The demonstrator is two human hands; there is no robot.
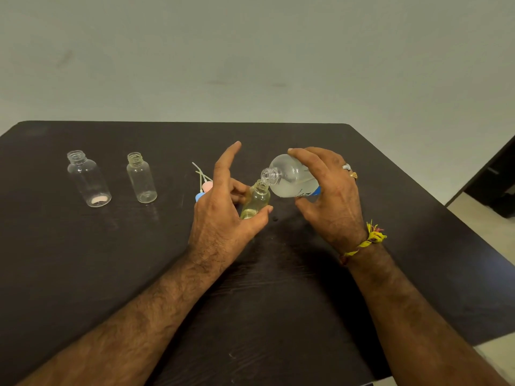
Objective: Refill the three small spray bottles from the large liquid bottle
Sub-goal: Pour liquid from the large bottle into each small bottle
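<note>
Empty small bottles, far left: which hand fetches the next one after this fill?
Left, probably. The left hand only steadies the small bottle being filled, and the two empty bottles stand on its side. The right hand holds the tilted large bottle.

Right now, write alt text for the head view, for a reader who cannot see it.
A person's right hand tilts a large clear bottle, mouth against the neck of a small bottle that the left hand holds on a dark table. Two uncapped small bottles stand empty to the left; spray caps lie behind the left hand.
</note>
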